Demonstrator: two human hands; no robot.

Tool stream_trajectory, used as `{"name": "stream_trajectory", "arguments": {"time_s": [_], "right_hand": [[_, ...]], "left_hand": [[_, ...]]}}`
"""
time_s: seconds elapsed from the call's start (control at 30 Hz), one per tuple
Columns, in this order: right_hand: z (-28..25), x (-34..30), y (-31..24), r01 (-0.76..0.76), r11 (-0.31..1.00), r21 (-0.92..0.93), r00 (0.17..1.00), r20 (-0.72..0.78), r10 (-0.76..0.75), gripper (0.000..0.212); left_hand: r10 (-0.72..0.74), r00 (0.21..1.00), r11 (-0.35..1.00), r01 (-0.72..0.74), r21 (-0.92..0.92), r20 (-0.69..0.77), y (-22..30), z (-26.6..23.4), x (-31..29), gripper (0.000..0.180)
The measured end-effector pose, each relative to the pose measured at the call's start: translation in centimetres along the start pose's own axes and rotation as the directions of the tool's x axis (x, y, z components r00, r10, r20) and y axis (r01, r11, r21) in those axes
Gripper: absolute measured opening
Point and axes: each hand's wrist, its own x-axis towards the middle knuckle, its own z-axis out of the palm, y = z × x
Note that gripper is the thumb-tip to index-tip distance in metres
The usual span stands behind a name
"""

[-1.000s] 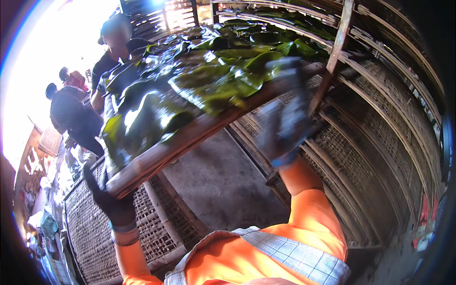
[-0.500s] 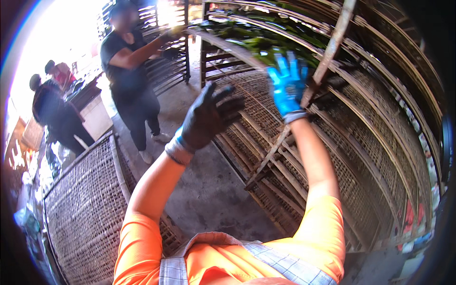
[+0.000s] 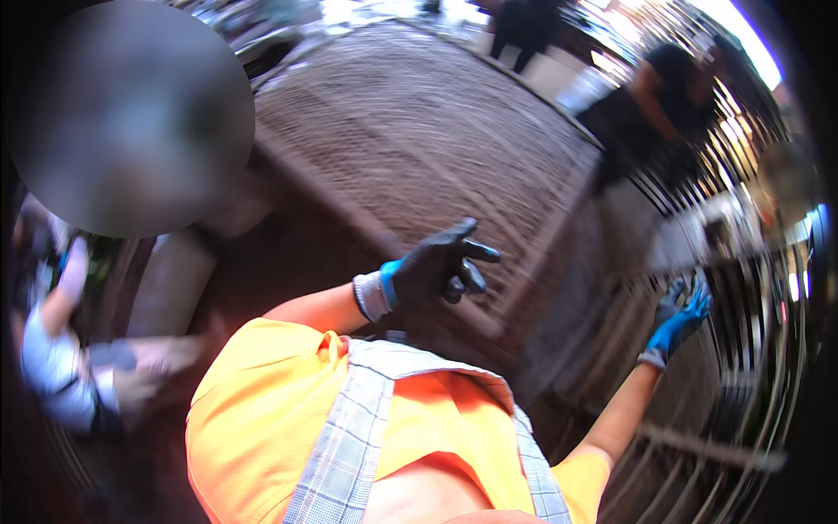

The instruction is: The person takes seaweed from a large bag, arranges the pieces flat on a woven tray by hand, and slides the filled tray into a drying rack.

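My left hand, in a dark glove with blue on it and a grey cuff, is held out in front of my chest. Its fingers are apart and loosely bent, with nothing in them. Beyond it lies a large woven bamboo tray with a wooden frame, smeared by motion. Off to the right, my right hand in a blue glove has its fingers stretched out and holds nothing. It is nearest to the slatted rack; whether it touches the slats I cannot tell.
A person in dark clothes bends at the far right beside more slats. Another person in light clothing is at the left edge. Dark-clad legs show at the top. A blurred round patch covers the upper left.
My view has swung left, bringing the woven tray to the middle and the rack to the right edge. My right hand is no longer up by the leaf-covered tray.
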Motion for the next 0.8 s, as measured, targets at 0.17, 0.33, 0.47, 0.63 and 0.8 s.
{"name": "stream_trajectory", "arguments": {"time_s": [0.17, 0.33, 0.47, 0.63, 0.8], "right_hand": [[8.1, 8.4, -8.0, -0.331, 0.343, 0.879, 0.942, 0.29, 0.167, 0.031], [2.9, 12.5, -43.7, -0.412, 0.369, 0.833, 0.902, 0.43, 0.037, 0.028], [11.8, 18.9, -24.1, -0.471, 0.289, 0.833, 0.855, 0.512, -0.082, 0.027], [13.3, 24.7, -37.5, -0.494, 0.219, 0.841, 0.842, 0.526, -0.12, 0.028], [20.5, 27.2, -56.3, -0.638, -0.201, 0.743, 0.75, 0.541, -0.381, 0.028]], "left_hand": [[0.289, 0.933, 0.855, -0.352, -0.38, -0.216, 3.3, 3.1, -8.1, 0.05], [0.503, 0.679, 0.83, -0.552, 0.08, -0.535, 16.2, -16.4, -32.1, 0.042], [0.579, 0.364, 0.699, -0.682, 0.214, -0.73, 9.4, -5.1, -16.8, 0.04], [0.524, 0.306, 0.717, -0.662, 0.218, -0.795, 14.1, -13.5, -22.4, 0.044], [0.309, 0.15, 0.781, -0.604, 0.16, -0.939, 18.4, -20.4, -27.6, 0.048]]}}
